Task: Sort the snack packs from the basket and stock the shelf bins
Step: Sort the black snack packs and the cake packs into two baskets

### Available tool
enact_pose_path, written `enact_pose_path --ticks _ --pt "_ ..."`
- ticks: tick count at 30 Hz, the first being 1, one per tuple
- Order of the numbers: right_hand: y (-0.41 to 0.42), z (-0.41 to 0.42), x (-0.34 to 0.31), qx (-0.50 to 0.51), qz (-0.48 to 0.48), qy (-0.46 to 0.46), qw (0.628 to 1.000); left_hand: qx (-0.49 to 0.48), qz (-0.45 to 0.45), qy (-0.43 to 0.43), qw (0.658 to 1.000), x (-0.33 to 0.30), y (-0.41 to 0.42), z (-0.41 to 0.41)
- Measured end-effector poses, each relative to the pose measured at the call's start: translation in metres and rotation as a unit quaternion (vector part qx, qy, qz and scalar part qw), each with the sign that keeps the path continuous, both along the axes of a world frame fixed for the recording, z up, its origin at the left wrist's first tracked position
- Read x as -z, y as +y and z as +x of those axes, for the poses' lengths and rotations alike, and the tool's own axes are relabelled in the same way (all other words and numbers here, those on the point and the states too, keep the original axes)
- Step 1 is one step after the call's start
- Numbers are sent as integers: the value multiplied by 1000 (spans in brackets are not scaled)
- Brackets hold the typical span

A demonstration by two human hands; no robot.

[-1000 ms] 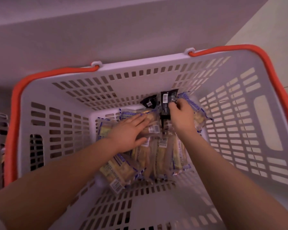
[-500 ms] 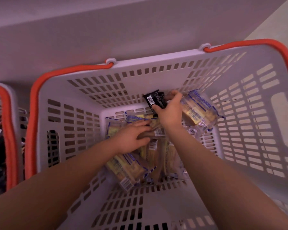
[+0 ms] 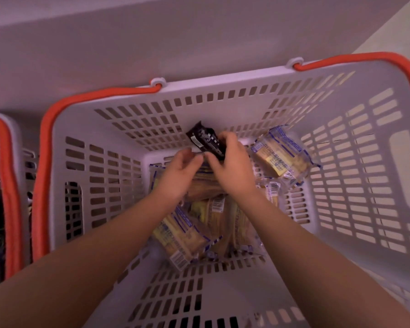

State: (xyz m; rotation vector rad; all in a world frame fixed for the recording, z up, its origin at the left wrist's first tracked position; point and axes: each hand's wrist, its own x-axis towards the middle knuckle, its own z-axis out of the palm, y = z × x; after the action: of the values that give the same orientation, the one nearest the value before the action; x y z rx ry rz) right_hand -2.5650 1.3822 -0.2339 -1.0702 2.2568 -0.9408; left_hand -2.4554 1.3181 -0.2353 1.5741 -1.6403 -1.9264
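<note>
Dim pinkish light, soft focus, wide-angle bending at edges.

Black snack pack (image 3: 205, 141) with white barcode label, tilted, raised above pile near far wall of grey slotted basket (image 3: 118, 159); yellow blue-trimmed snack packs (image 3: 182, 233) heaped on basket floor, one (image 3: 281, 156) leaning in far right corner

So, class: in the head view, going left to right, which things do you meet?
Second basket → left hand → black pack → right hand → yellow pack → basket's right wall.
</note>
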Motion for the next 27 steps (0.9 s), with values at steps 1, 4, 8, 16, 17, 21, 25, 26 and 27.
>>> enact_pose_path --ticks 1,4,8,16,17,21,25,26,27 --pt "1 5 -5 13 -18 -57 998 -14 15 34 999 -2 0 1" --pt "9 24 -15 22 -28 -239 970 -38 42 92 994 -6 0 3" --pt "18 29 -19 -58 26 -260 964 -67 29 68 995 -9 1 13" --pt "52 8 -31 3 128 -115 985 50 -112 -4 992 -72 -4 47" --pt "57 8 -36 23 131 -114 985 61 -150 -17 987 -85 -3 54" --pt "63 28 -65 32 106 -129 985 26 -280 -14 959 -139 11 100" --pt "47 75 -106 -38 59 -168 983 -121 -305 9 945 -175 22 161" --pt "42 88 -116 -63 51 -170 982 -164 -294 8 942 -177 22 178" --pt "36 101 -125 -85 45 -168 981 -204 -277 8 939 -177 20 194"
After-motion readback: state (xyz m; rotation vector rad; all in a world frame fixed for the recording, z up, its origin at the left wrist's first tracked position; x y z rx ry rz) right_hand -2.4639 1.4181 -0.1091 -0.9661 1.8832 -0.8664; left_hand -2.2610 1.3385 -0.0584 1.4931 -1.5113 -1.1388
